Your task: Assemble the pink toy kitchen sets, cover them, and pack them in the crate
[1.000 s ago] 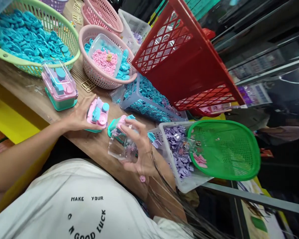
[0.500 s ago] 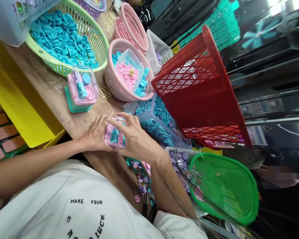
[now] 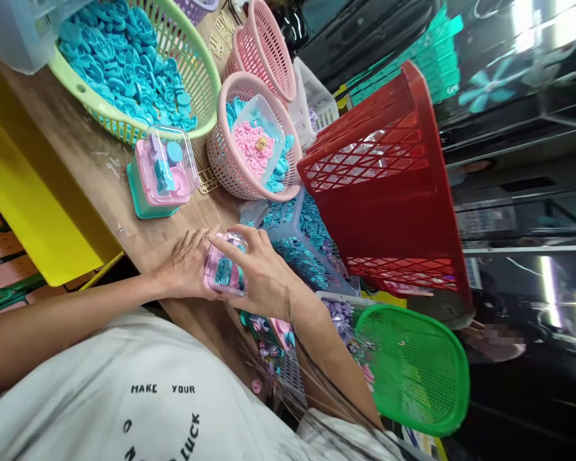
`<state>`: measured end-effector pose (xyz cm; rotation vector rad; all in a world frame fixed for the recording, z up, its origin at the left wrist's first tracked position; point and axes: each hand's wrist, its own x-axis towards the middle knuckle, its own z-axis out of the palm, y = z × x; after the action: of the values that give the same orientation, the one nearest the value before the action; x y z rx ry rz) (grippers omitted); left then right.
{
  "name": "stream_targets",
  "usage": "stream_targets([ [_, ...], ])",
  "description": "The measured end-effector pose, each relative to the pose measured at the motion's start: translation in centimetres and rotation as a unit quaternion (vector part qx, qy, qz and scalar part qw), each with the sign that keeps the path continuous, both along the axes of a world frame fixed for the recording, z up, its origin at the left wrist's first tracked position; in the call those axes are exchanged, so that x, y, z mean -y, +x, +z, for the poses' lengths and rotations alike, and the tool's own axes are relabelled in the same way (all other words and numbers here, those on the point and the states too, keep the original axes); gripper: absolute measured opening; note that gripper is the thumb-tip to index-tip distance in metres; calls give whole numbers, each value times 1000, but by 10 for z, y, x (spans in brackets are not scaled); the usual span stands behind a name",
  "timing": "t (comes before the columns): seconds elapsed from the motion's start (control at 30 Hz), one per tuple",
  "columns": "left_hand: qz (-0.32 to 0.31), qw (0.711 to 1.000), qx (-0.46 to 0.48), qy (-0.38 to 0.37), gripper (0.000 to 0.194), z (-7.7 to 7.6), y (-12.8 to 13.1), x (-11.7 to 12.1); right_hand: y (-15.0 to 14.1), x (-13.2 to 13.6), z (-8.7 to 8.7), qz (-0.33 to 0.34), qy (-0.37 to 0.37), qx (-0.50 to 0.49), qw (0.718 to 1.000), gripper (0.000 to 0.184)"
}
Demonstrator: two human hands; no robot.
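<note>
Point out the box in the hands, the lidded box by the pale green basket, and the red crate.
Held box (image 3: 224, 271): head view, its top.
Lidded box (image 3: 156, 210): head view, its teal base.
Red crate (image 3: 388, 221): head view, its solid wall.

A bare strip of worktop (image 3: 93, 166) gives you a lane between the yellow bin (image 3: 38, 173) and the lidded box (image 3: 166, 179), opening onto bare wood just beyond your left hand (image 3: 187, 262). The lime basket (image 3: 207, 77) bounds the lane's far end. Ahead of your right hand (image 3: 264, 272), the pink basket (image 3: 221, 160) and blue crate (image 3: 290, 246) form a wall, with the tilted red crate (image 3: 379, 224) towering beside them. Your right forearm (image 3: 321, 339) blocks the way toward the green basket (image 3: 413, 371).
</note>
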<state>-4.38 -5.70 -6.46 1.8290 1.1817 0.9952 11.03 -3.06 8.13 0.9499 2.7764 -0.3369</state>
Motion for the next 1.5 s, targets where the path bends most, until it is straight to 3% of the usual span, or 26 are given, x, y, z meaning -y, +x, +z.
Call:
stream_targets([
  [0.23,19,1000,10,-4,130,-8,3,2,19,-2,-18,-18,-9,-89,996,106],
  [0.53,2,1000,2,-6,117,1,-1,1,9,-4,-6,-31,-48,-63,996,98],
  [0.87,2,1000,-7,13,117,-5,0,0,20,-5,-19,-23,-63,-90,994,101],
  [1.03,2,1000,1,22,117,-8,1,0,19,-8,-16,-19,-63,-86,994,98],
  [1.17,-3,1000,13,24,115,-6,-1,0,9,-11,-6,-12,-71,-35,997,95],
  [1.5,-3,1000,10,-2,108,7,-6,-2,-35,-9,17,-10,9,176,984,92],
])
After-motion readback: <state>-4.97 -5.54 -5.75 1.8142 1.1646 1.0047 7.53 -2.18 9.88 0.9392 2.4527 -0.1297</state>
